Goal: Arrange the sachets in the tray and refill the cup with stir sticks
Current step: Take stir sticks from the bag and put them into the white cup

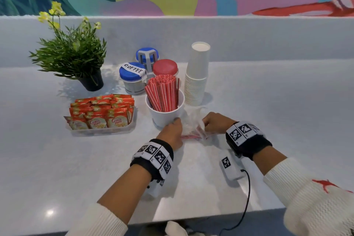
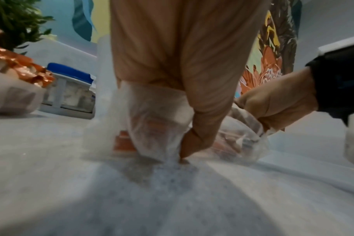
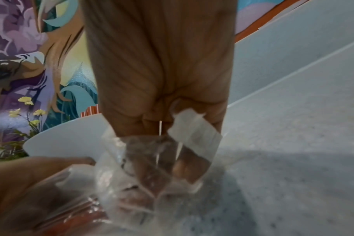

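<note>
While both hands' grip (image 1: 191, 127) pinches the plastic bag (image 1: 193, 120), open counter (image 1: 268, 101) lies rightward.

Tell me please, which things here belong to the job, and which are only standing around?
Part of the job:
- sachets in the tray
- cup with stir sticks
- plastic bag, held by left hand and right hand

Only standing around:
- plant
- three jars
- paper cup stack

I read "COFFEE" on the label across the blue-lidded jar (image 1: 132, 74), and "Coffee mate" on the front sachets (image 1: 116, 121) in my tray (image 1: 103, 131).
</note>
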Action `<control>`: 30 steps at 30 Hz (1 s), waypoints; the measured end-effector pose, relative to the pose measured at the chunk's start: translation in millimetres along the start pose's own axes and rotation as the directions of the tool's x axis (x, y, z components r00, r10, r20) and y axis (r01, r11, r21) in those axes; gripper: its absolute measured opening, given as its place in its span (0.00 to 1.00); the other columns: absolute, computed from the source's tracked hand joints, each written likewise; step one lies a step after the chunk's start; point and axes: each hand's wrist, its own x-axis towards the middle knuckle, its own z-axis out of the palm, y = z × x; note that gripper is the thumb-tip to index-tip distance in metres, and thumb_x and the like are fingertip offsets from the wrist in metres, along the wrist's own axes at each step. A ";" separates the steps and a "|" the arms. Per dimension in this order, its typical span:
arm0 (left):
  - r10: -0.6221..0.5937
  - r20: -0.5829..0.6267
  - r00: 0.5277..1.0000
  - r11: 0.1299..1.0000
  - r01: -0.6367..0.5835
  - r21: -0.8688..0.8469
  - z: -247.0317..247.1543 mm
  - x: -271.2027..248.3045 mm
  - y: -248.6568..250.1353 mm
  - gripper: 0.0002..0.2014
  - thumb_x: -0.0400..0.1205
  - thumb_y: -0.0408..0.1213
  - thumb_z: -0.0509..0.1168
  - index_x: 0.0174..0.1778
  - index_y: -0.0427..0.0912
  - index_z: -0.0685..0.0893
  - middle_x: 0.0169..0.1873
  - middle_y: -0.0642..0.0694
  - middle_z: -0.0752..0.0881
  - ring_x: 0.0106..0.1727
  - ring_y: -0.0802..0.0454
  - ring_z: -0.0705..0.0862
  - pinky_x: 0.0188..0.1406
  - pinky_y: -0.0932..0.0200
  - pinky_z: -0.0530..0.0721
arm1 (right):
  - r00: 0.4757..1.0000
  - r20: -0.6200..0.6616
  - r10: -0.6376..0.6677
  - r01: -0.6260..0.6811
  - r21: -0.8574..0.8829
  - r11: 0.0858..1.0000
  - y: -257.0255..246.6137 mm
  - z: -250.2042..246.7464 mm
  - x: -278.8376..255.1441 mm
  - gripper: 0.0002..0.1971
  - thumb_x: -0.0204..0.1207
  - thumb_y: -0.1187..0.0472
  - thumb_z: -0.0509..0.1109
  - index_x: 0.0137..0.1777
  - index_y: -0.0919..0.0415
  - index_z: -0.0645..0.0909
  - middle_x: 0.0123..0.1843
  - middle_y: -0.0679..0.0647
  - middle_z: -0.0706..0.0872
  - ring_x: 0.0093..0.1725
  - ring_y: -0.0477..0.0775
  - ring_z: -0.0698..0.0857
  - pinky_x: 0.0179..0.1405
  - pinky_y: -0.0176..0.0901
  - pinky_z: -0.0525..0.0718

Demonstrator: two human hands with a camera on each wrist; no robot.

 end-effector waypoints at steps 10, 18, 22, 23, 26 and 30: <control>0.082 -0.020 0.996 0.996 -0.083 -0.024 -16.1 2.8 4.4 0.13 0.85 0.33 0.56 0.55 0.27 0.80 0.57 0.33 0.82 0.60 0.39 0.80 0.55 0.56 0.74 | 0.996 -0.016 -0.086 0.087 0.290 0.953 12.4 1.8 -6.6 0.15 0.75 0.76 0.58 0.56 0.71 0.82 0.45 0.57 0.84 0.41 0.50 0.81 0.38 0.32 0.78; 0.146 -0.048 0.988 0.983 -0.151 -0.107 -25.7 3.3 13.3 0.13 0.85 0.37 0.57 0.53 0.29 0.78 0.52 0.33 0.83 0.51 0.39 0.80 0.44 0.58 0.70 | 0.934 -0.356 -0.022 0.279 0.690 0.668 13.0 -9.2 -10.0 0.13 0.70 0.82 0.62 0.34 0.68 0.83 0.34 0.59 0.80 0.31 0.52 0.78 0.28 0.33 0.76; 0.153 -0.050 0.987 0.982 -0.158 -0.106 -28.5 2.9 14.4 0.12 0.86 0.35 0.55 0.57 0.31 0.76 0.51 0.34 0.83 0.52 0.40 0.80 0.49 0.55 0.74 | 0.905 -0.402 0.137 0.313 0.849 0.425 26.0 -16.7 -10.5 0.10 0.74 0.75 0.67 0.35 0.62 0.81 0.32 0.62 0.83 0.22 0.45 0.75 0.24 0.33 0.70; 0.160 -0.045 0.986 0.981 -0.164 -0.103 -28.0 3.3 15.9 0.11 0.86 0.35 0.55 0.57 0.31 0.76 0.50 0.35 0.82 0.51 0.40 0.80 0.48 0.56 0.73 | 0.912 -0.387 0.134 0.314 0.870 0.379 25.5 -16.5 -12.2 0.10 0.75 0.73 0.67 0.36 0.62 0.81 0.28 0.57 0.84 0.22 0.45 0.75 0.25 0.34 0.71; 0.184 -0.030 0.982 0.976 -0.186 -0.115 -24.9 5.3 20.9 0.12 0.86 0.35 0.54 0.57 0.30 0.75 0.52 0.33 0.82 0.53 0.39 0.80 0.52 0.51 0.74 | 0.954 -0.300 -0.001 0.281 0.892 0.354 17.4 -8.0 -13.5 0.10 0.77 0.70 0.65 0.36 0.61 0.81 0.21 0.49 0.82 0.20 0.43 0.76 0.27 0.36 0.76; 0.177 -0.004 0.984 0.977 -0.176 -0.121 -20.5 5.6 22.7 0.10 0.84 0.30 0.55 0.59 0.31 0.74 0.57 0.34 0.80 0.58 0.39 0.79 0.55 0.51 0.75 | 0.908 -0.419 0.024 0.345 0.779 0.524 16.5 -8.8 -19.8 0.15 0.78 0.67 0.66 0.29 0.60 0.78 0.22 0.49 0.79 0.19 0.43 0.73 0.23 0.33 0.70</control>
